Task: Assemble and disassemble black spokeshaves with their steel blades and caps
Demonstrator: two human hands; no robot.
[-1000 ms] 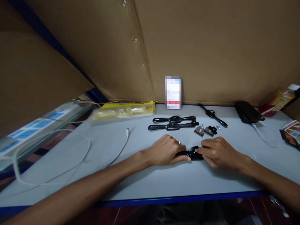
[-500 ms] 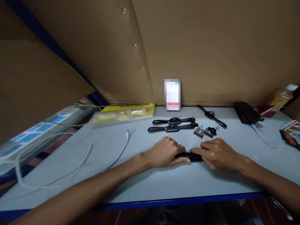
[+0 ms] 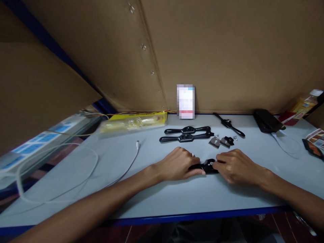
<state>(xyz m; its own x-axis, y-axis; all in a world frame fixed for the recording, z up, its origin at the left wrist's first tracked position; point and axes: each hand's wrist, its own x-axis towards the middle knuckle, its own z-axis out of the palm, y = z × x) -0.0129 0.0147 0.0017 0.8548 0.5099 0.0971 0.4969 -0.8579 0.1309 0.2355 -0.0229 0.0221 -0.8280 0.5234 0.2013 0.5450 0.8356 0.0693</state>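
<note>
A: Where is the near spokeshave (image 3: 208, 168), and how do I grip it?
B: Right of centre, on the table (image 3: 177, 197). My left hand (image 3: 178, 164) grasps its left end, best held steady; whether my right hand (image 3: 236, 166) pinches it, I cannot tell.

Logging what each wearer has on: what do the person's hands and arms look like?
The left hand and right hand are ungloved. The left wears a thin silvery ring; none shows on the right. The left forearm and right forearm are bare as far as they show, without sleeves or watch.
</note>
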